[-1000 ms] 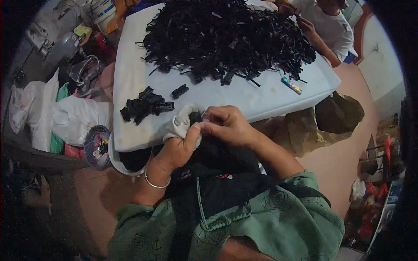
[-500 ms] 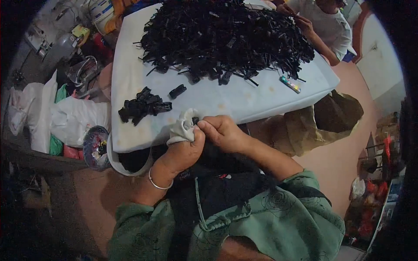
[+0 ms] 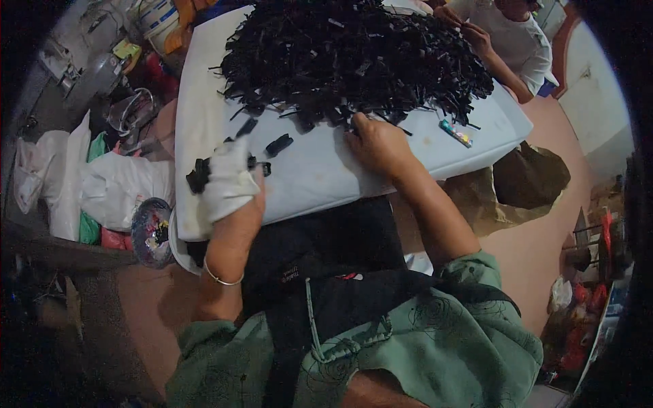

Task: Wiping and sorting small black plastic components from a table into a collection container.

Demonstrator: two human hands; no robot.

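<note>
My left hand (image 3: 232, 180), in a white cloth glove and blurred by motion, is over the small heap of black plastic pieces (image 3: 198, 175) at the table's left. One black piece (image 3: 247, 127) shows just beyond its fingers; whether they touch it I cannot tell. Another black piece (image 3: 279, 145) lies by itself to the right of that hand. My bare right hand (image 3: 382, 146) reaches to the near edge of the large pile of black plastic parts (image 3: 354, 61). Its fingers are curled together there, and what they hold is hidden.
The pale padded table (image 3: 313, 187) carries everything. A small colourful packet (image 3: 456, 133) lies at its right. Across the right corner sits a co-worker (image 3: 507, 44) with hands by the pile. A brown sack (image 3: 507, 187) stands at right; white bags (image 3: 115, 187) and a bowl (image 3: 151, 231) at left.
My hands have come apart from their meeting point at the table's front edge. The left has moved left to the small heap, the right forward to the large pile.
</note>
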